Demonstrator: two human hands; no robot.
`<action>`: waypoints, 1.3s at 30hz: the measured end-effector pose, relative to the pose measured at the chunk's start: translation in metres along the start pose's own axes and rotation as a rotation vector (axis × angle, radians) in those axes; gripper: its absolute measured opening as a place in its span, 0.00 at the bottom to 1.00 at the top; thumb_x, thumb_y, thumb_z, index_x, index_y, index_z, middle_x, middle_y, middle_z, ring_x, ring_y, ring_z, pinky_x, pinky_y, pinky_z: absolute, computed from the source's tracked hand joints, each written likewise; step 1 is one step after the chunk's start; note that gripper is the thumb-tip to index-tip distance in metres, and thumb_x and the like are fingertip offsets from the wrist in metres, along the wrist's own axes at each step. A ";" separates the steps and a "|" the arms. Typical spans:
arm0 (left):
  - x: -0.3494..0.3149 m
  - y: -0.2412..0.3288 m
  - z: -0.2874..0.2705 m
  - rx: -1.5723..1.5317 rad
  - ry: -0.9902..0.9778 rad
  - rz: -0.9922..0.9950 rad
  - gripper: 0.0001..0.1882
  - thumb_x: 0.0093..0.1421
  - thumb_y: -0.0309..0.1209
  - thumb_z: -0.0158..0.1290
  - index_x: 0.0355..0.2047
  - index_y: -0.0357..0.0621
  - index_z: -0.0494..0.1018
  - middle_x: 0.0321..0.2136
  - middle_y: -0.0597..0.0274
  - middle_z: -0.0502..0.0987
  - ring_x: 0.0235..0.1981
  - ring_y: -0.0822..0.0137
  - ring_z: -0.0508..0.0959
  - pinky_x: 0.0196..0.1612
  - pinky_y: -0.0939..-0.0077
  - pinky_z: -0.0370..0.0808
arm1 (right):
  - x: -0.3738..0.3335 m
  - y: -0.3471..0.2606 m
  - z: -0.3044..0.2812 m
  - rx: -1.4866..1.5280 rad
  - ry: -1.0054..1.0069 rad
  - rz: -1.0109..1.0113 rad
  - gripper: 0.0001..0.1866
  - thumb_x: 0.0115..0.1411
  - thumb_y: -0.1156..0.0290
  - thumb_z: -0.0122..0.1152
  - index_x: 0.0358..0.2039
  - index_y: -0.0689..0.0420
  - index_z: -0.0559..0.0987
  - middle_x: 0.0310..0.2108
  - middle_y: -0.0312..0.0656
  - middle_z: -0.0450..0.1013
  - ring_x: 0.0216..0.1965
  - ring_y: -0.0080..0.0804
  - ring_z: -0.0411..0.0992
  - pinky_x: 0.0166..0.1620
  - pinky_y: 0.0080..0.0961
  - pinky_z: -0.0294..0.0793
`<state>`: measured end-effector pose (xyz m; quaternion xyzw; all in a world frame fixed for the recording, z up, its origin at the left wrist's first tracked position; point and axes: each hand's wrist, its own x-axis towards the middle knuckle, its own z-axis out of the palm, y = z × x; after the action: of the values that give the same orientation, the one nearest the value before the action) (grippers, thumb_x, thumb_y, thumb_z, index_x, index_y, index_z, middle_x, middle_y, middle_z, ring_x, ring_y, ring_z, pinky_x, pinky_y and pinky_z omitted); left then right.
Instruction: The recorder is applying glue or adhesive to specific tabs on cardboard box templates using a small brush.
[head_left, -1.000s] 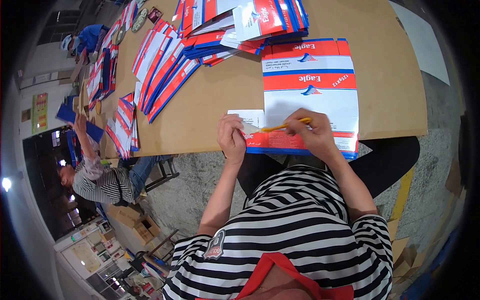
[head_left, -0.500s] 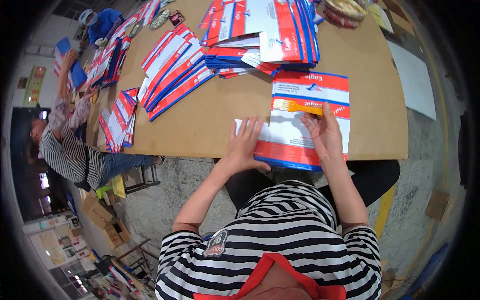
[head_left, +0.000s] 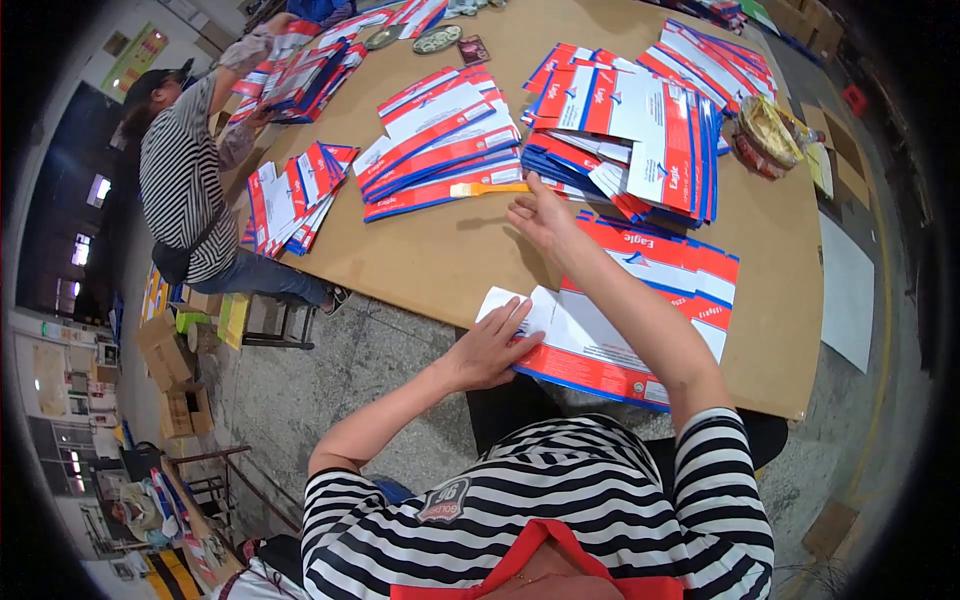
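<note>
A flat red, white and blue printed carton sheet [head_left: 610, 340] lies at the table's near edge in front of me. My left hand [head_left: 492, 348] rests with stretched fingers on the white flap at its left side. In my right hand [head_left: 543, 215] is a brush with a yellow handle [head_left: 500, 188], pinched by the handle end. Its pale bristles point left, over the lower edge of a fanned pile of cartons [head_left: 440, 140]. My right forearm crosses above the sheet and hides part of it.
A large stack of cartons [head_left: 655, 125] stands beyond the sheet, with another fanned pile [head_left: 712, 65] behind it. At the right is a bowl of pale yellow paste [head_left: 768, 135]. A smaller carton pile [head_left: 295, 195] lies left, near a co-worker in a striped top [head_left: 180, 165].
My right hand has carried the brush leftward and away from me, off the sheet to the fanned pile. My left hand now lies over the flap. The whole view has shifted.
</note>
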<state>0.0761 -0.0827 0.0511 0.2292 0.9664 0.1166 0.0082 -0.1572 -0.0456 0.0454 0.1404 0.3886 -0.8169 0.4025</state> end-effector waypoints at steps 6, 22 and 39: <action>-0.048 -0.011 -0.016 0.133 0.068 -0.027 0.35 0.44 0.30 0.56 0.56 0.48 0.64 0.57 0.52 0.64 0.58 0.46 0.64 0.57 0.57 0.66 | 0.086 0.028 0.024 0.196 0.314 0.080 0.30 0.59 0.47 0.54 0.55 0.49 0.62 0.55 0.52 0.58 0.56 0.50 0.60 0.57 0.49 0.60; -0.156 -0.135 -0.044 0.272 -0.027 -0.541 0.33 0.48 0.27 0.54 0.57 0.44 0.62 0.57 0.50 0.63 0.56 0.47 0.65 0.55 0.59 0.67 | 0.069 0.015 0.071 0.346 0.135 -0.155 0.28 0.61 0.49 0.52 0.54 0.55 0.62 0.53 0.50 0.58 0.58 0.54 0.58 0.60 0.47 0.57; -0.020 -0.234 -0.001 0.321 0.406 -0.390 0.20 0.58 0.44 0.51 0.45 0.43 0.71 0.40 0.54 0.73 0.45 0.57 0.72 0.48 0.61 0.67 | 0.056 0.010 0.013 0.369 0.017 -0.050 0.49 0.59 0.51 0.57 0.63 0.69 0.40 0.66 0.57 0.40 0.66 0.52 0.45 0.66 0.43 0.49</action>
<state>-0.0086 -0.2947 -0.0027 0.0102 0.9800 0.0024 -0.1986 -0.1840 -0.0900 0.0181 0.2092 0.2389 -0.8828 0.3461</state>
